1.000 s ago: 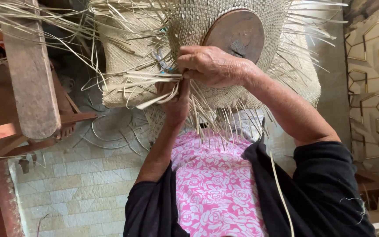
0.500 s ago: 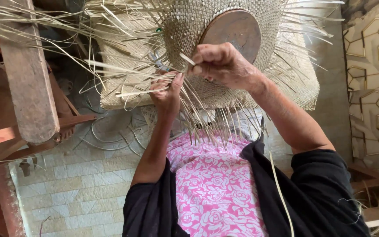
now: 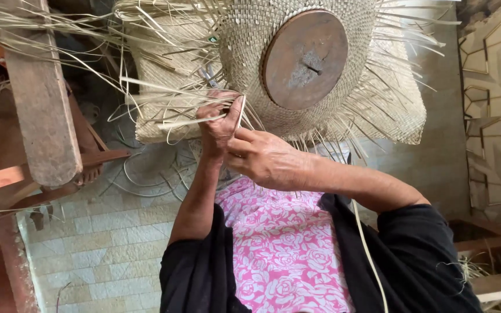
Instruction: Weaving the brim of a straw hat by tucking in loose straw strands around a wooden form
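A half-woven straw hat (image 3: 250, 52) sits far centre over a round wooden block (image 3: 304, 59), its loose straw strands (image 3: 169, 101) fanning outward. The left hand (image 3: 220, 119) pinches strands at the hat's near edge, and the right hand (image 3: 265, 157), touching it, closes on a strand there. A wooden beam (image 3: 42, 98) stands left, above the tiled floor (image 3: 100, 243).

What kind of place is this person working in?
Probably a home weaving workshop or yard: a half-woven straw hat sits on a round wooden mould, loose straw strands spread around, over a tiled floor.
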